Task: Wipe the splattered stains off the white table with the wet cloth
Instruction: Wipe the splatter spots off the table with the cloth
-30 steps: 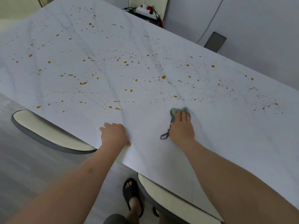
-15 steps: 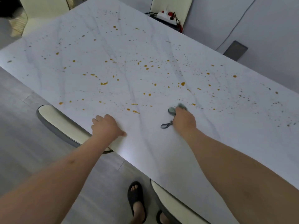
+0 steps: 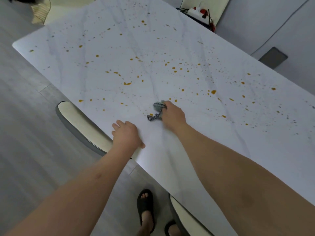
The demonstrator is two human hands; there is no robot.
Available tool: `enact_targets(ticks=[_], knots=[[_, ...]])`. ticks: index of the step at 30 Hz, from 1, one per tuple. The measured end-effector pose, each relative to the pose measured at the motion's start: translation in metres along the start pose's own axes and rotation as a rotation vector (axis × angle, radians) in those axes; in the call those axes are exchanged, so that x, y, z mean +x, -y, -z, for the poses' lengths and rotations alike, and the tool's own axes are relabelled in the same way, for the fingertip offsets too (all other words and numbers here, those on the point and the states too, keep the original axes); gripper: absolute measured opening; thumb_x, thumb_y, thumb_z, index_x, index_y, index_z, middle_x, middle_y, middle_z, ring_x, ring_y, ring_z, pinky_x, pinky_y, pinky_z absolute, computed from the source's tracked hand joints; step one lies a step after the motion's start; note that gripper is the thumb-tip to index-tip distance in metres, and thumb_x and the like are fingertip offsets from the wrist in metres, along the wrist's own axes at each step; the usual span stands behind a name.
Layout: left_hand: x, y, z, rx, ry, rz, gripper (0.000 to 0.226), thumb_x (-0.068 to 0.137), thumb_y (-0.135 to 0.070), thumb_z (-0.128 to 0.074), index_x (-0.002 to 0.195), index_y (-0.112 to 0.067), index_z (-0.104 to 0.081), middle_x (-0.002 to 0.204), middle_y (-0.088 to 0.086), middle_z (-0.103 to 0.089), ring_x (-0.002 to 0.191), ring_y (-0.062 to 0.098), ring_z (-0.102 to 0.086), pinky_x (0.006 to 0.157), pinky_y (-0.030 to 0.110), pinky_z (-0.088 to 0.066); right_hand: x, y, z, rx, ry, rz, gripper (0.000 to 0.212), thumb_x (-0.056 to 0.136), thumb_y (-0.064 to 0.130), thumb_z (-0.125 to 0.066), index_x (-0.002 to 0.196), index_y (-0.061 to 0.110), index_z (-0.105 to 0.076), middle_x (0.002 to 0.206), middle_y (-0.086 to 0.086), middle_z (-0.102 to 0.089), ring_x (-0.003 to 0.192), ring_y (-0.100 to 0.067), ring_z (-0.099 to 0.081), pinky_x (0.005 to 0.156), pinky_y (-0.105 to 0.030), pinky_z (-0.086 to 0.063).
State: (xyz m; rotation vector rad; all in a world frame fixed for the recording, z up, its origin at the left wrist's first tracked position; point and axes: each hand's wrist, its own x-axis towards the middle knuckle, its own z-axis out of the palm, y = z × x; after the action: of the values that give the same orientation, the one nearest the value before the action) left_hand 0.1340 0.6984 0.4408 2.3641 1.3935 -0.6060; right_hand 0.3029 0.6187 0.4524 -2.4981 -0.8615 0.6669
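Since a moment ago my right hand (image 3: 172, 114) has slid the bunched wet cloth (image 3: 158, 107) leftward along the worktop (image 3: 221, 133), grip curled shut around it, loop (image 3: 153, 117) trailing. Left hand (image 3: 127, 134) rests spread at the near edge. Orange stains (image 3: 127, 83) cover the middle.

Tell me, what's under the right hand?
A grey-green cloth sticks out from under the right hand, its loop trailing on the table. Any stains beneath are hidden.
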Motion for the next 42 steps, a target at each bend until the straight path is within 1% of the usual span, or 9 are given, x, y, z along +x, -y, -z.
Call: enact_targets(ticks=[7,11,15,19,24,27,32,36,42], knots=[[-0.001,-0.002,0.003,0.024,-0.007,0.009,0.093,0.055,-0.053,-0.092,0.117,0.0,-0.049,0.124,0.021,-0.045,0.118,0.039,-0.043,0.091,0.04,-0.047,-0.015,0.02,-0.048,-0.451,0.169,0.402,0.059,0.09,0.019,-0.058,0.146,0.03,-0.044,0.16,-0.007,-0.032,0.147,-0.032,-0.028,0.116,-0.04,-0.027],[-0.003,-0.003,0.005,0.034,-0.004,0.002,0.094,0.055,-0.055,-0.092,0.118,0.0,-0.049,0.12,0.019,-0.045,0.114,0.037,-0.044,0.088,0.039,-0.046,-0.024,-0.028,-0.043,-0.402,0.078,0.523,0.069,0.067,0.016,-0.082,0.133,0.019,-0.062,0.144,-0.017,-0.055,0.129,-0.043,-0.052,0.107,-0.047,-0.044],[-0.004,-0.003,0.008,0.024,0.015,0.012,0.09,0.058,-0.053,-0.091,0.117,0.0,-0.049,0.119,0.017,-0.044,0.113,0.035,-0.043,0.083,0.036,-0.041,-0.027,-0.083,-0.002,-0.436,-0.043,0.433,0.063,0.065,0.005,-0.081,0.127,0.01,-0.067,0.132,-0.019,-0.063,0.119,-0.045,-0.06,0.101,-0.05,-0.049],[-0.005,-0.004,0.01,0.035,0.015,0.014,0.086,0.058,-0.053,-0.091,0.114,-0.002,-0.051,0.117,0.016,-0.044,0.111,0.035,-0.044,0.085,0.036,-0.045,-0.032,-0.108,0.047,-0.418,0.004,0.146,0.039,0.081,-0.002,-0.054,0.112,0.018,-0.068,0.116,-0.001,-0.064,0.112,-0.029,-0.06,0.081,-0.032,-0.047],[-0.006,-0.004,0.012,0.019,0.033,0.021,0.086,0.056,-0.052,-0.093,0.114,-0.001,-0.053,0.117,0.017,-0.045,0.112,0.036,-0.044,0.089,0.039,-0.047,-0.035,-0.046,0.07,0.61,0.069,-0.294,0.037,0.088,-0.006,-0.037,0.097,0.012,-0.068,0.08,-0.011,-0.066,0.058,-0.027,-0.063,0.051,-0.033,-0.05],[-0.006,-0.005,0.013,0.018,0.039,0.016,0.087,0.056,-0.052,-0.092,0.115,-0.001,-0.052,0.119,0.018,-0.044,0.113,0.037,-0.043,0.091,0.04,-0.048,-0.028,-0.015,0.056,0.878,0.083,-0.32,0.032,0.085,-0.006,-0.04,0.106,0.005,-0.062,0.085,-0.015,-0.067,0.066,-0.03,-0.063,0.056,-0.037,-0.052],[-0.006,-0.005,0.013,0.017,0.043,0.015,0.087,0.057,-0.05,-0.093,0.115,0.0,-0.053,0.121,0.019,-0.044,0.115,0.038,-0.043,0.092,0.041,-0.047,-0.01,-0.027,0.026,0.394,-0.11,-0.272,0.018,0.08,0.016,-0.043,0.083,0.018,-0.06,0.087,-0.003,-0.062,0.077,-0.025,-0.056,0.064,-0.037,-0.044],[-0.005,-0.005,0.013,0.048,0.048,0.004,0.086,0.058,-0.05,-0.093,0.115,0.0,-0.053,0.12,0.019,-0.045,0.115,0.039,-0.043,0.094,0.043,-0.048,-0.014,-0.028,0.012,0.057,-0.175,-0.1,0.035,0.091,0.024,-0.053,0.125,0.027,-0.059,0.12,-0.005,-0.049,0.102,-0.025,-0.049,0.085,-0.034,-0.044],[-0.002,-0.005,0.012,0.056,0.073,0.004,0.09,0.057,-0.049,-0.093,0.119,0.002,-0.052,0.124,0.022,-0.044,0.118,0.041,-0.043,0.098,0.047,-0.048,-0.032,-0.018,-0.033,-0.38,-0.005,0.357,0.061,0.07,0.024,-0.085,0.127,0.022,-0.064,0.126,-0.004,-0.06,0.104,-0.033,-0.052,0.081,-0.039,-0.049]])
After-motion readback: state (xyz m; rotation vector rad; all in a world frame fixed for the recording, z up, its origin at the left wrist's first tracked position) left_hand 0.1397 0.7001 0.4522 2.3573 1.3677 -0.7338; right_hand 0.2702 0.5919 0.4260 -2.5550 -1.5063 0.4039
